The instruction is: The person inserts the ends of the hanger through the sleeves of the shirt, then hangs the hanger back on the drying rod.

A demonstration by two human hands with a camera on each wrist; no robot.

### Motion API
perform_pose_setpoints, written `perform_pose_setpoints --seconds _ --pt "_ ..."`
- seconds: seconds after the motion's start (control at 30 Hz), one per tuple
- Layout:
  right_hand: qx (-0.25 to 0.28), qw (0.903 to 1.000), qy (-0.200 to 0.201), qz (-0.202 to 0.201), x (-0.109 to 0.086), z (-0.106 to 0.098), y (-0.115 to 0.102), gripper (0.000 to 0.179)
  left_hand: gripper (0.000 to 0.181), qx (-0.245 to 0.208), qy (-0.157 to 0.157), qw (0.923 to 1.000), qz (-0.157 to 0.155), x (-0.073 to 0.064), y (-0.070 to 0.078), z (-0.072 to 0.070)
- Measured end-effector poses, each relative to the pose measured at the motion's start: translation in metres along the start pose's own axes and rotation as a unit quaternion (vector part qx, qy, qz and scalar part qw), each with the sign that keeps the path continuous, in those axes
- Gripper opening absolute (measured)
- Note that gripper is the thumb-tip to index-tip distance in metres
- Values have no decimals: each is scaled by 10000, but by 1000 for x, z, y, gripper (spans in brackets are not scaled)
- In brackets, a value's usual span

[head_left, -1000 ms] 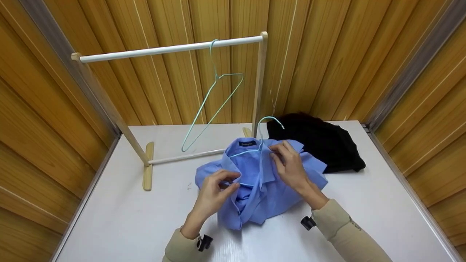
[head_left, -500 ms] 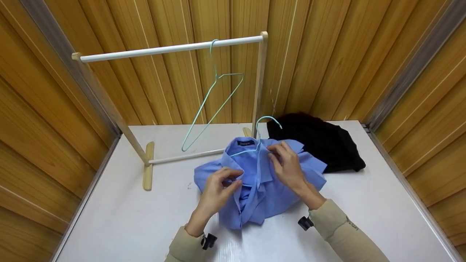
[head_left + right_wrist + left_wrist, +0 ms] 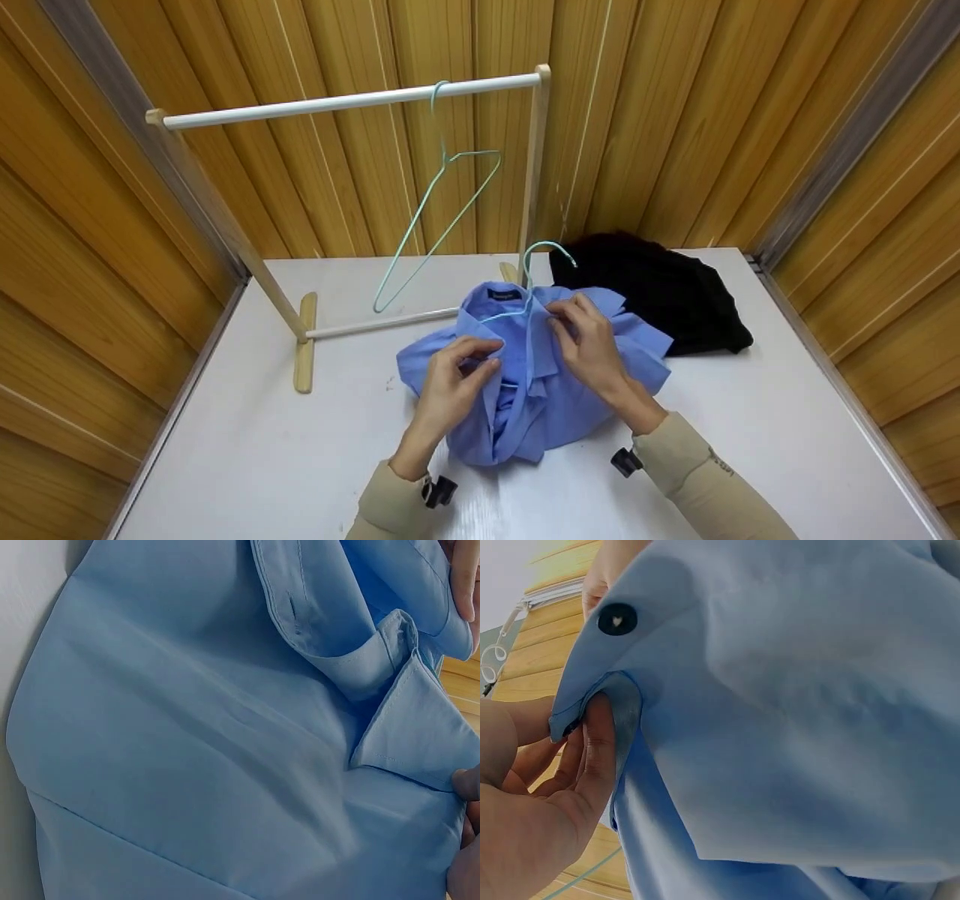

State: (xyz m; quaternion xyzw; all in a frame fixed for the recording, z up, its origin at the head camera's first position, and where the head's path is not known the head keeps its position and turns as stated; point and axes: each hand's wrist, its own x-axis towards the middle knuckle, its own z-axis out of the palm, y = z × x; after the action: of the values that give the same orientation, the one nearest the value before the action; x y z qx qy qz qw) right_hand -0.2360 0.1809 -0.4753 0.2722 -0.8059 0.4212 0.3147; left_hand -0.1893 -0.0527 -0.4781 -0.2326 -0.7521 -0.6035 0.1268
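Note:
A light blue button-up shirt (image 3: 574, 412) lies bunched on the white table, its dark neck label (image 3: 504, 295) facing up. Inside its collar sits a mint-green wire hanger (image 3: 527, 262), with the hook sticking out above the neck. My left hand (image 3: 448, 386) pinches the left edge of the open neck; in the left wrist view its fingers (image 3: 596, 746) fold round the cloth near a dark button (image 3: 618, 619). On the other side, my right hand (image 3: 592, 349) pinches the collar, and its thumb (image 3: 466, 784) presses the cloth in the right wrist view. Most of the hanger's body is hidden by the shirt.
A second mint-green hanger (image 3: 427, 196) hangs from the white bar (image 3: 337, 103) of a wooden-sided rack at the back left. Dark folded cloth (image 3: 660, 300) lies behind the shirt on the right. Wood-panelled walls (image 3: 675, 127) enclose the table (image 3: 247, 450).
Both hands keep their pinch on the shirt. My left hand has shifted slightly right and up, my right hand slightly left. The hook in the collar has drifted a little left.

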Motion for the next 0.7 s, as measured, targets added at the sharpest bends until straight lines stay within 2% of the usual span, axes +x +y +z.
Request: perform_pose_setpoints --seconds 0.17,0.3,0.43,0.57,0.7 --pt "-62 9997 107 -186 -1 2 -1 18 19 -69 77 9999 -61 3 6 3" --pt "-75 9996 172 -221 -1 4 -3 20 17 -232 141 9995 -138 5 26 3" --pt "-90 9993 156 -317 -2 8 -6 22 16 -388 145 9991 -35 7 43 3" --pt "-187 9988 157 -420 -3 12 -10 24 17 -470 6 9989 -18 9 47 8" --pt "-204 9990 212 -350 -4 15 -10 26 19 -594 -86 9981 -106 9 46 11"
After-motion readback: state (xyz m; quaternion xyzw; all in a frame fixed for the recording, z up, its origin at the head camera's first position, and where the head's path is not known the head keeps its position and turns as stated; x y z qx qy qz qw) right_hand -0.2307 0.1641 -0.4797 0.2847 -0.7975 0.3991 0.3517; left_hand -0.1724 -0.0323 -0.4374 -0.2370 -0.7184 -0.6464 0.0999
